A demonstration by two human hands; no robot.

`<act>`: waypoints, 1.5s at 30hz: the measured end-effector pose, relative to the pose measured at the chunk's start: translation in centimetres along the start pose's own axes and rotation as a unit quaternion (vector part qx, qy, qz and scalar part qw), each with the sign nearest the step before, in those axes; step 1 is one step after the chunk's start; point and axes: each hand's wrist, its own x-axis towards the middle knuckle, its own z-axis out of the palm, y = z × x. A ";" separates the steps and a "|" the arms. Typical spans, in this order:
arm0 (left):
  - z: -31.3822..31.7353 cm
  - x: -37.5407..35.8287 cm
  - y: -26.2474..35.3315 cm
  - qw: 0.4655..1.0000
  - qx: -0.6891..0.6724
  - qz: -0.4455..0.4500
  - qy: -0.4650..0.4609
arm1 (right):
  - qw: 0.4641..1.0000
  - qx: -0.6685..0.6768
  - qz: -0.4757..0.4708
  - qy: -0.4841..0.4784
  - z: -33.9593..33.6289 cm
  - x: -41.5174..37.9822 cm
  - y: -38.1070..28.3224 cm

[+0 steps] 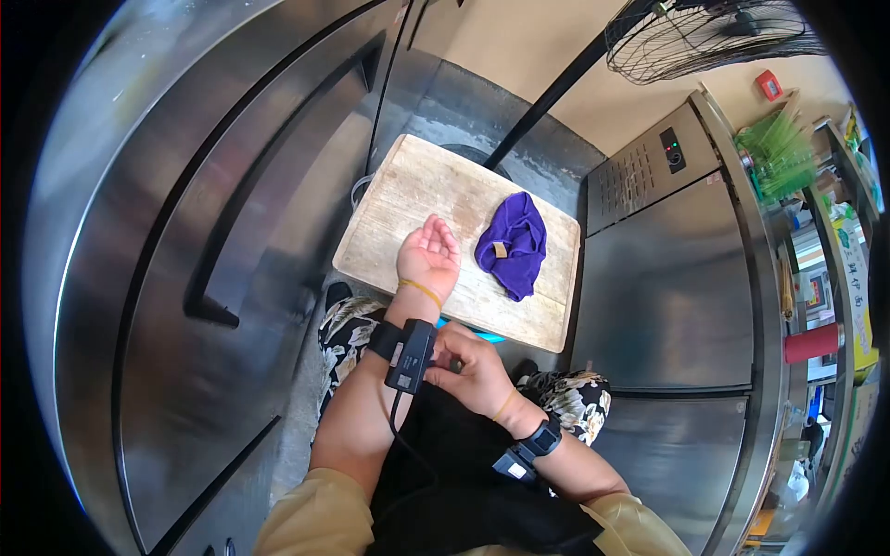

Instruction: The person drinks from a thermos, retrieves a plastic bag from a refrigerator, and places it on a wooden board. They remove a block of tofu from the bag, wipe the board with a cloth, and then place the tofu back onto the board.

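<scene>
My left hand (429, 259) is palm up over the near left part of a worn wooden board (417, 176), its fingers loosely curled and holding nothing. A yellow band circles that wrist, and below it a black box-shaped device (411, 356) is strapped to the forearm, with a cable running down. My right hand (471, 369) is closed beside this device, thumb and fingers pinched at the black strap; the exact grip is partly hidden. A crumpled purple cloth (514, 246) with a small tan label lies on the board, right of my left hand.
Stainless steel cabinet doors (269, 213) stand on the left, and a steel refrigerator unit (667, 287) is at the right. Behind the board rises a black pole (556, 88), near a wire fan guard (705, 42). Far right, shelves hold a red cylinder (811, 344) and green packaging (777, 156).
</scene>
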 end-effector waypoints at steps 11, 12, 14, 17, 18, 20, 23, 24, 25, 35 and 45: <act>-1.7 -3.8 -4.1 0.602 0.709 0.170 -0.325 | 0.991 0.125 0.038 0.016 0.9 -2.9 1.2; -1.4 -4.2 -4.1 0.530 0.749 0.204 -0.342 | 0.989 0.139 0.043 0.025 1.2 -3.0 1.9; -0.9 -4.4 -3.8 0.371 0.810 0.268 -0.367 | 0.985 0.161 0.055 0.035 1.6 -3.3 2.1; -1.0 -3.9 -4.0 0.683 0.660 0.139 -0.279 | 0.987 0.146 0.055 0.030 1.0 -3.1 0.5; -1.1 -3.7 -4.0 0.803 0.550 0.061 -0.222 | 0.992 0.118 0.040 0.025 0.6 -2.7 -0.3; -1.0 -2.8 -3.2 0.917 0.381 0.073 -0.099 | 0.994 0.095 0.046 0.019 0.0 -2.6 -0.4; -1.0 -1.8 -1.9 0.990 0.138 -0.023 -0.005 | 0.982 0.176 0.065 0.010 0.3 -2.0 1.4; -1.0 -1.8 -1.7 0.993 0.111 -0.035 -0.002 | 0.978 0.196 0.063 0.017 0.6 -2.0 1.6; -1.1 -1.8 -1.5 0.995 0.084 -0.047 0.001 | 0.974 0.217 0.063 0.026 0.8 -2.0 1.8; -2.8 -0.3 1.4 0.985 0.155 -0.069 -0.037 | 0.700 0.702 0.108 0.080 -7.3 -0.4 2.4; -3.8 3.0 8.3 0.966 0.254 0.001 -0.037 | 0.488 0.841 -0.136 0.189 -17.7 0.6 -0.9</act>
